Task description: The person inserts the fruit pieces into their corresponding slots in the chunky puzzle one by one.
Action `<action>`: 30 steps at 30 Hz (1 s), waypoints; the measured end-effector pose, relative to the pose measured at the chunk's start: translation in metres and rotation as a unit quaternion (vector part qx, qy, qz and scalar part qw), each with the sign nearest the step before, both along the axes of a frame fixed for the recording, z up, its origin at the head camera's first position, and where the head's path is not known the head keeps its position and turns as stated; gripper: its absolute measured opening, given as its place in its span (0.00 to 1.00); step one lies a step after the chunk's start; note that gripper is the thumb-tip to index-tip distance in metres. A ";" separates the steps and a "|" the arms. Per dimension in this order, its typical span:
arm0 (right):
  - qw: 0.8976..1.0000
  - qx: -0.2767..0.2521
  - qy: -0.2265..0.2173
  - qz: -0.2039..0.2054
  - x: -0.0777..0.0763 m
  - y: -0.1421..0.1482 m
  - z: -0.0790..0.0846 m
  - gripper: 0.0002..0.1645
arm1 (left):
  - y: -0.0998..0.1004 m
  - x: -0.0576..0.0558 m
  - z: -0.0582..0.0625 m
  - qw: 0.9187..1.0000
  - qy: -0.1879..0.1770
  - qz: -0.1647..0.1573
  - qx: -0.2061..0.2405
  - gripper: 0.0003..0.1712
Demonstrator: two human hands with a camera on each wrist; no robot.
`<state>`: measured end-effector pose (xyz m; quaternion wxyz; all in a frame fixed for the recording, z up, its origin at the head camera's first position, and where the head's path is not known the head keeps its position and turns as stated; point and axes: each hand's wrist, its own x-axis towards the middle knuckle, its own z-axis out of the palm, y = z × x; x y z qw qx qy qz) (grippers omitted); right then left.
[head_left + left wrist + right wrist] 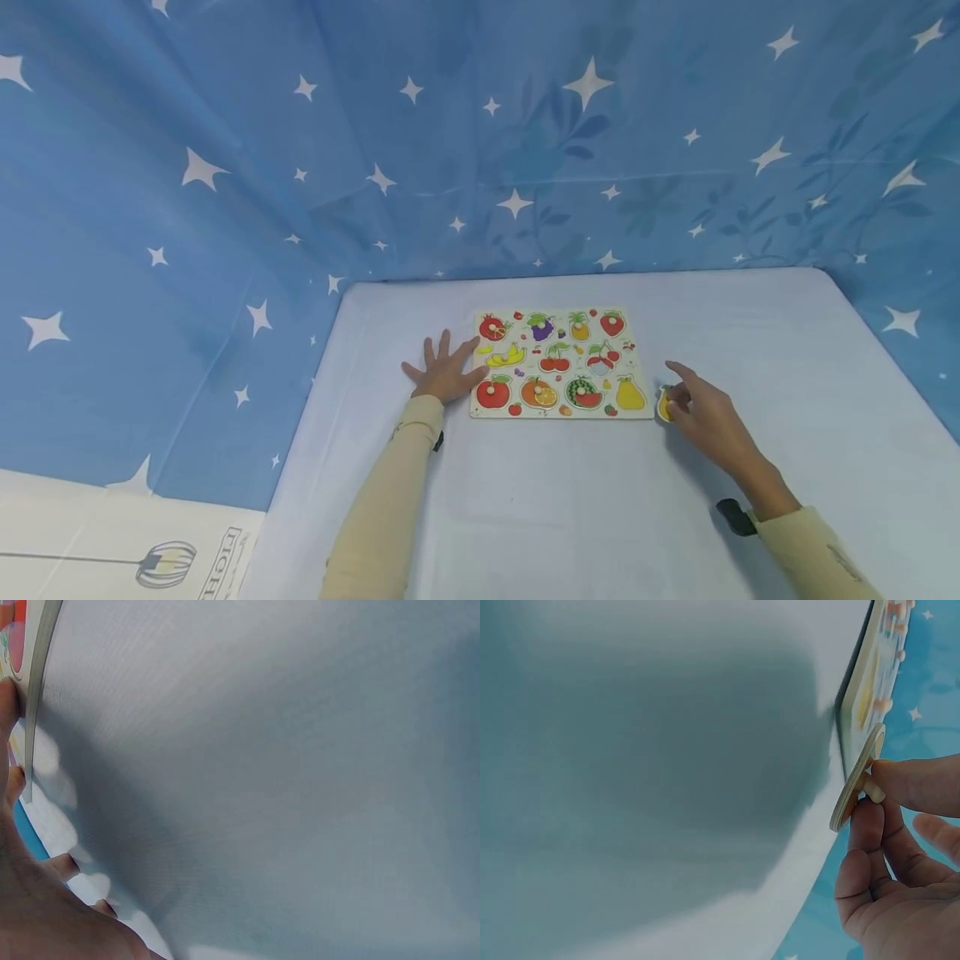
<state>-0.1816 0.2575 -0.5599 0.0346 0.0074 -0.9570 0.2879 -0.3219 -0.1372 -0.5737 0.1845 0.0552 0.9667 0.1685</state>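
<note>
A wooden fruit puzzle board lies flat on the table, with several knobbed fruit pieces in it. My left hand rests at its left edge with fingers spread, two of them touching the board. In the left wrist view, part of that hand shows beside the board's edge. Just off the board's lower right corner, my right hand holds a yellow puzzle piece. The right wrist view shows thumb and fingers pinching the small knob of this piece, which is tilted up on edge.
A pale cloth covers the table, which extends around the board on all sides. Behind it and to the left hangs a blue curtain with white stars. At the lower left is a white printed sheet with a lamp drawing.
</note>
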 end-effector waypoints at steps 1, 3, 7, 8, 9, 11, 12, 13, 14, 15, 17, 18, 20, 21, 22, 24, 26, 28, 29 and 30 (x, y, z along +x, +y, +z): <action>1.000 -0.002 0.002 0.003 -0.003 -0.003 0.000 0.40 | 0.000 0.000 0.000 1.000 0.000 0.001 -0.002 0.42; 1.000 -0.004 0.005 0.009 -0.008 -0.009 0.000 0.40 | -0.001 0.000 0.001 1.000 0.000 0.002 -0.002 0.41; 1.000 -0.008 0.000 0.016 -0.017 -0.020 0.000 0.40 | -0.001 0.000 0.001 1.000 0.003 0.002 -0.005 0.42; 1.000 -0.010 -0.001 0.017 -0.019 -0.022 0.000 0.40 | -0.001 0.000 0.001 1.000 0.004 0.002 -0.006 0.42; 1.000 -0.012 -0.003 0.018 -0.021 -0.025 0.000 0.40 | -0.001 0.000 0.001 1.000 0.004 0.002 -0.008 0.42; 1.000 -0.015 -0.004 0.022 -0.024 -0.028 0.000 0.40 | -0.001 0.000 0.001 1.000 0.005 0.002 -0.012 0.42; 1.000 -0.017 -0.003 0.025 -0.025 -0.030 -0.001 0.40 | -0.001 -0.001 0.001 1.000 0.005 0.003 -0.013 0.41; 0.999 -0.019 -0.004 0.026 -0.027 -0.031 -0.002 0.40 | -0.001 -0.001 0.001 1.000 0.005 0.003 -0.012 0.41; 0.999 -0.021 -0.004 0.026 -0.028 -0.033 -0.003 0.40 | 0.000 -0.001 0.002 1.000 0.006 0.003 -0.012 0.41; 0.999 -0.020 -0.005 0.028 -0.030 -0.034 -0.004 0.40 | 0.000 -0.001 0.002 1.000 0.006 0.004 -0.011 0.41; 0.999 -0.023 -0.010 0.031 -0.032 -0.036 -0.006 0.40 | 0.000 -0.002 0.003 1.000 0.008 0.003 -0.010 0.41; 0.999 -0.022 -0.013 0.031 -0.034 -0.038 -0.007 0.40 | 0.000 -0.002 0.002 1.000 0.008 0.003 -0.009 0.41; 0.999 -0.022 -0.020 0.032 -0.036 -0.040 -0.009 0.40 | 0.000 -0.002 0.002 1.000 0.008 0.002 -0.012 0.41; 0.999 -0.022 -0.025 0.033 -0.037 -0.040 -0.009 0.40 | 0.000 -0.002 0.001 1.000 0.008 0.002 -0.013 0.41; 0.999 -0.022 -0.028 0.033 -0.038 -0.041 -0.010 0.40 | 0.001 -0.002 0.000 1.000 0.007 0.002 -0.014 0.41; 0.999 -0.019 -0.032 0.034 -0.040 -0.042 -0.011 0.40 | 0.001 -0.002 0.000 1.000 0.009 0.002 -0.012 0.41; 0.999 -0.016 -0.035 0.035 -0.041 -0.044 -0.012 0.40 | 0.001 -0.002 -0.001 1.000 0.010 0.002 -0.010 0.41; 0.999 -0.015 -0.035 0.039 -0.042 -0.044 -0.013 0.39 | 0.000 -0.002 -0.002 1.000 0.011 0.003 -0.004 0.41; 0.998 -0.016 -0.036 0.041 -0.043 -0.044 -0.013 0.39 | 0.000 -0.002 -0.002 1.000 0.011 0.003 -0.001 0.41; 0.998 -0.017 -0.036 0.043 -0.043 -0.045 -0.013 0.39 | -0.001 -0.003 -0.003 1.000 0.011 0.003 0.003 0.41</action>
